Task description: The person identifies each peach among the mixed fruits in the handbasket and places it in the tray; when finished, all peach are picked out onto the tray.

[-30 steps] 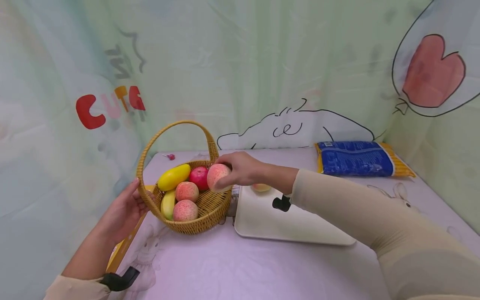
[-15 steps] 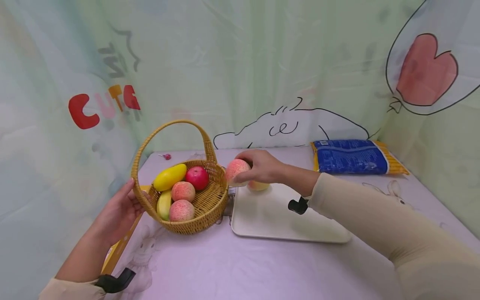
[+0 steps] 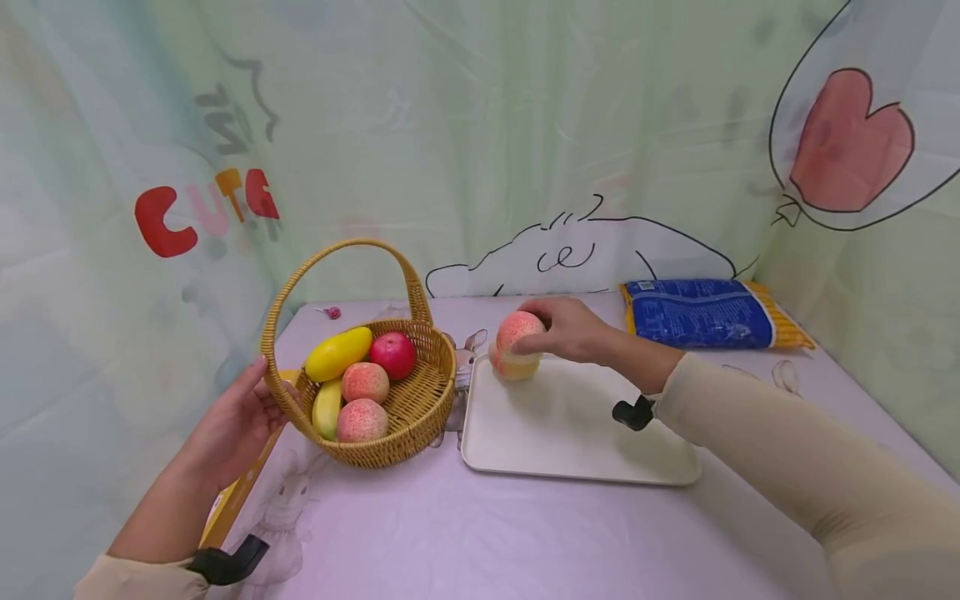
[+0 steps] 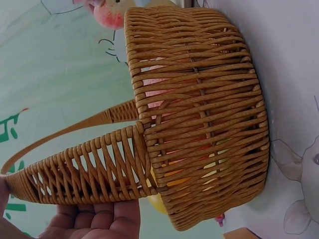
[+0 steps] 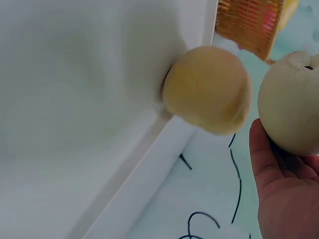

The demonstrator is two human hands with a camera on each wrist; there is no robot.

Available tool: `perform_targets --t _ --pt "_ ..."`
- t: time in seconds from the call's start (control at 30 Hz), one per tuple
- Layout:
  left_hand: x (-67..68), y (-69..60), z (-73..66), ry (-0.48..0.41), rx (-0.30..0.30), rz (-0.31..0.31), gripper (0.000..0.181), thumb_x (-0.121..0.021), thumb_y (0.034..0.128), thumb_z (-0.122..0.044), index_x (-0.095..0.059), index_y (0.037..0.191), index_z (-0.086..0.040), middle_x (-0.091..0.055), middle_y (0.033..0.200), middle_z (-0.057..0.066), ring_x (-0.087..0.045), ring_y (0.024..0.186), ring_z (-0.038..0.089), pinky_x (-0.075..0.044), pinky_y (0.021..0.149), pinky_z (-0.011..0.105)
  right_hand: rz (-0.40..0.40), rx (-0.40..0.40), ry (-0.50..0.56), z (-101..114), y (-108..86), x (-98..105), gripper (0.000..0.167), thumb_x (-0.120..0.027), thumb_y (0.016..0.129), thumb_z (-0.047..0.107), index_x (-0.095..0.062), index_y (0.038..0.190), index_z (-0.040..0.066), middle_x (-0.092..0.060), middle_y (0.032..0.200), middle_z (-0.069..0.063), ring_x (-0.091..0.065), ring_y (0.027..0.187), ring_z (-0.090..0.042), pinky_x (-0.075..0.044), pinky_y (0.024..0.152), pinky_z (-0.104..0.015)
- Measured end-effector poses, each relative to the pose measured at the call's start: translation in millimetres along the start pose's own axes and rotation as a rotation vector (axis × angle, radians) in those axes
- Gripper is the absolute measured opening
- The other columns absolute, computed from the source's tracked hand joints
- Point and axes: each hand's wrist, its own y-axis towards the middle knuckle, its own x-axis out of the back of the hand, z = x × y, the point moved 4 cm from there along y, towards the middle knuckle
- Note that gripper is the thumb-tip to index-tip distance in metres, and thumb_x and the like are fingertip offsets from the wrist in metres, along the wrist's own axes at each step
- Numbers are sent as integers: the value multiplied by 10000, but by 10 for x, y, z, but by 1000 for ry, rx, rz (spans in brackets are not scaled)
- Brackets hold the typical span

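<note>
Pink-and-cream round peach [image 3: 517,327] is pinched in the right hand [image 3: 573,329]; below-left of that hand, 1 yellowish round peach [image 5: 207,89] sits on a white rectangular tray [image 3: 570,442]. The left hand [image 3: 234,427] grips a brown wicker basket [image 3: 390,451] by its handle [image 3: 300,277].

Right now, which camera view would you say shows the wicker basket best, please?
The head view: it frames the entire wicker basket, including handle and fruit inside. The left wrist view shows its side and handle close up; the right wrist view, only part.
</note>
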Motion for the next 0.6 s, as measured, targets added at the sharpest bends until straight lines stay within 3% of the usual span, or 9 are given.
perform_targets --t 0.6 --pt "13 8 20 -15 -3 -14 364 -316 1128 -448 -545 1127 -165 -642 1027 -27 -582 989 133 -504 933 222 -46 -182 -32 -616 -87 181 627 -791 893 443 -622 1368 71 -666 1187 -103 -569 1039 -261 -518 843 -335"
